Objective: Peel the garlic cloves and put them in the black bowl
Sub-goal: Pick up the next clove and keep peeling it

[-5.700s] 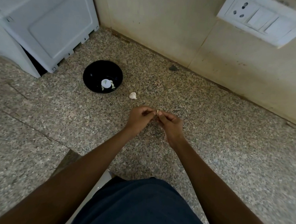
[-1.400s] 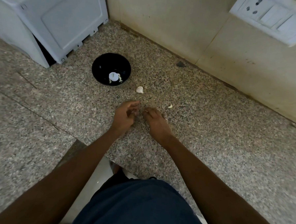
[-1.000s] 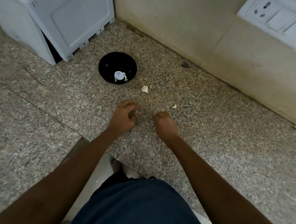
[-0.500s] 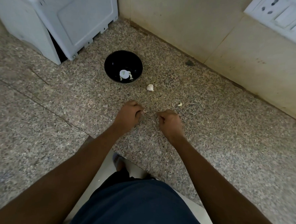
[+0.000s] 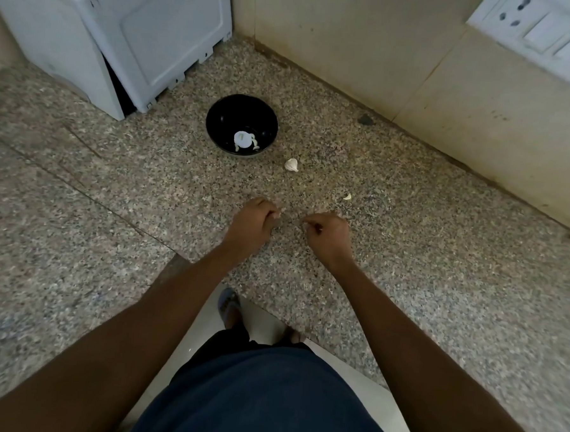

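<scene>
The black bowl [image 5: 226,113] stands on the speckled granite counter [image 5: 423,256], with a few peeled garlic cloves [image 5: 255,144] at its bottom. An unpeeled garlic clove [image 5: 291,164] lies just right of the bowl. A small pale scrap of skin [image 5: 347,196] lies further right. My left hand [image 5: 250,224] hovers low over the counter with curled fingers, pinching a small garlic clove that is mostly hidden at the fingertips. My right hand [image 5: 327,234] is curled a short gap to the right, and nothing shows in it.
A white appliance [image 5: 121,32] stands at the back left corner, close behind the bowl. A tiled wall with a switch plate [image 5: 544,31] runs along the back right. The counter's front edge is near my body, with a foot [image 5: 229,307] on the floor below.
My hands, which pinched one clove together, have come apart and dropped low to the counter. A scrap of skin now lies on the counter to the right. The camera view has shifted.
</scene>
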